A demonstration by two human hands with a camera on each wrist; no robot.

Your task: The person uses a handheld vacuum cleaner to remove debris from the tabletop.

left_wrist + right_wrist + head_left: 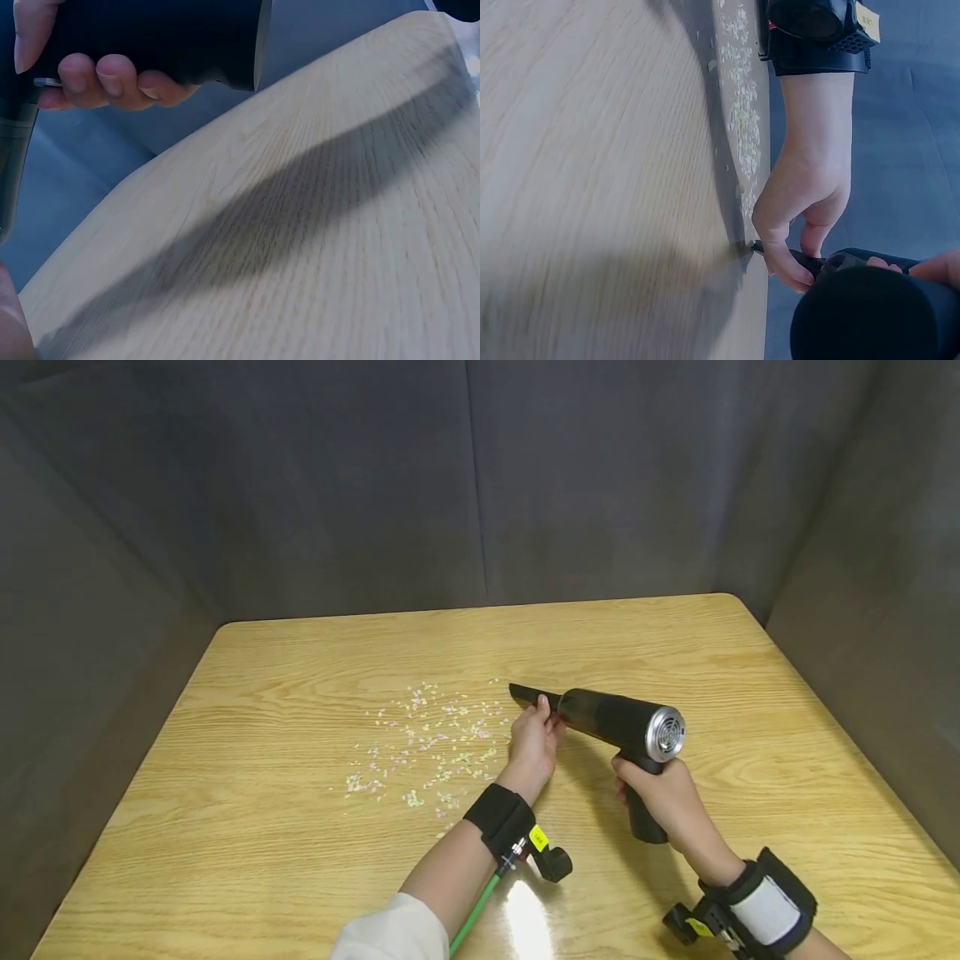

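A black handheld vacuum cleaner (611, 717) with a silver vented end is held above the table, its narrow nozzle (522, 692) pointing left. My right hand (663, 797) grips the handle; in the left wrist view its fingers (112, 79) curl round it. My left hand (534, 739) holds the nozzle near where it joins the body, thumb on the near side. In the right wrist view the left hand (804, 187) has its fingers bent about the nozzle, partly behind the handle's dark base (862, 319). Small pastel paper bits (442, 735) lie scattered left of the nozzle tip.
The wooden table (262, 693) has dark grey fabric walls (337, 485) behind it and on both sides. Each wrist wears a black strap with a camera, and a green cable (474, 914) runs along the left forearm.
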